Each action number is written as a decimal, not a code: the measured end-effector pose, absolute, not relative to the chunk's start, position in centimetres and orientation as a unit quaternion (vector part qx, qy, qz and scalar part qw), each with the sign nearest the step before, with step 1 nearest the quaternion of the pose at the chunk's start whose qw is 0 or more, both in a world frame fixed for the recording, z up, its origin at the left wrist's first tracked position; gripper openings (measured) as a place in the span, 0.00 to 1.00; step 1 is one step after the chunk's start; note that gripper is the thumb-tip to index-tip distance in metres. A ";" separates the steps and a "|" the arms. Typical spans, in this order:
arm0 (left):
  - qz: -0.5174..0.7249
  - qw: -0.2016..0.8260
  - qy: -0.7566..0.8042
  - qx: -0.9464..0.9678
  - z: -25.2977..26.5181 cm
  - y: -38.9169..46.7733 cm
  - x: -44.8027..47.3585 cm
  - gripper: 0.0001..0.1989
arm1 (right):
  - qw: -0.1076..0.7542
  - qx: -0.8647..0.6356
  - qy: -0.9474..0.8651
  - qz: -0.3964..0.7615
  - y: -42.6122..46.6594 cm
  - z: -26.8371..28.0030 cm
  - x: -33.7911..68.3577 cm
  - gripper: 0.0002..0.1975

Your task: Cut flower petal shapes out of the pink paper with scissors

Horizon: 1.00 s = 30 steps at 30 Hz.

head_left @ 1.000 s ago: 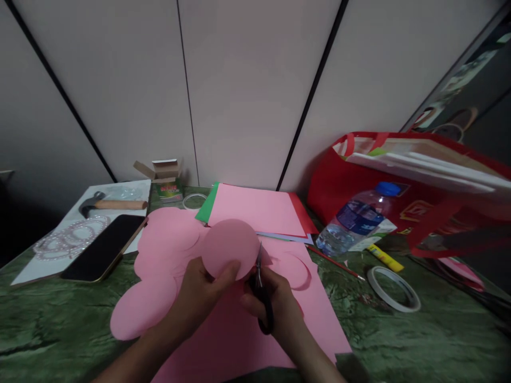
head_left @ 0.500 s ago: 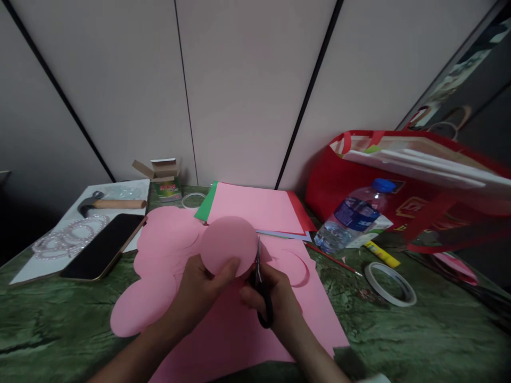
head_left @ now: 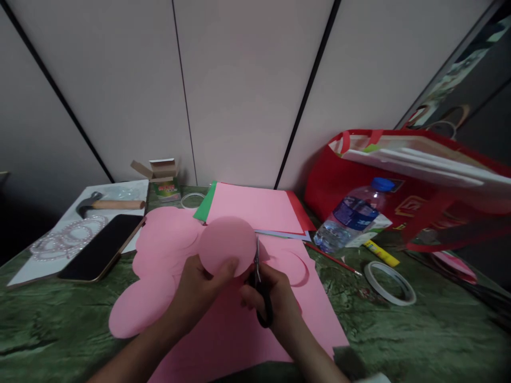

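At the far left of the green worktop (head_left: 439,346) a hammer (head_left: 109,204) with a wooden handle lies on a white sheet (head_left: 24,271), beaded rings (head_left: 66,239) just in front of it and a dark phone (head_left: 101,247) beside those; behind them stands a small open box (head_left: 162,178); next come loose pink cut-outs (head_left: 159,250), overlapping one another; the left hand (head_left: 197,290) pinches a pink paper disc (head_left: 227,246) by its lower edge, thumb on the front, holding it tilted up above the large pink sheet (head_left: 239,340); the right hand (head_left: 275,300) is closed through the loops of black scissors (head_left: 260,290), whose blades meet the disc's right edge; behind lies a stack of coloured paper (head_left: 255,208); further right a red pencil (head_left: 333,258), a water bottle (head_left: 353,215) on its side, a yellow glue stick (head_left: 381,253), a ring of tape (head_left: 389,283), and a red bag (head_left: 359,170) against the wall.
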<state>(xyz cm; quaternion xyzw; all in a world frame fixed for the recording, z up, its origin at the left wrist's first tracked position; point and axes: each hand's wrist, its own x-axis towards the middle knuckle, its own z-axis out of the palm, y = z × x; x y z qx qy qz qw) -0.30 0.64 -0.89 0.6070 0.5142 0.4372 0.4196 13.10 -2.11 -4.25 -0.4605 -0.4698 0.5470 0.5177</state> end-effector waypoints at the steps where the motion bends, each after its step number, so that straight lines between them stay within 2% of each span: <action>1: 0.437 0.416 0.519 0.605 -0.9 0.6 -0.3 0.13 | 0.515 -0.468 -0.467 0.546 -2.1 -4.2 13.1 0.05; 25: 0.444 0.347 0.548 0.618 -1.2 1.2 -0.6 0.19 | 0.500 -0.467 -0.453 0.571 -2.0 -3.6 13.2 0.06; 30: 0.445 0.320 0.534 0.643 -1.1 1.1 -0.7 0.17 | 0.518 -0.454 -0.467 0.555 -1.9 -4.2 13.4 0.11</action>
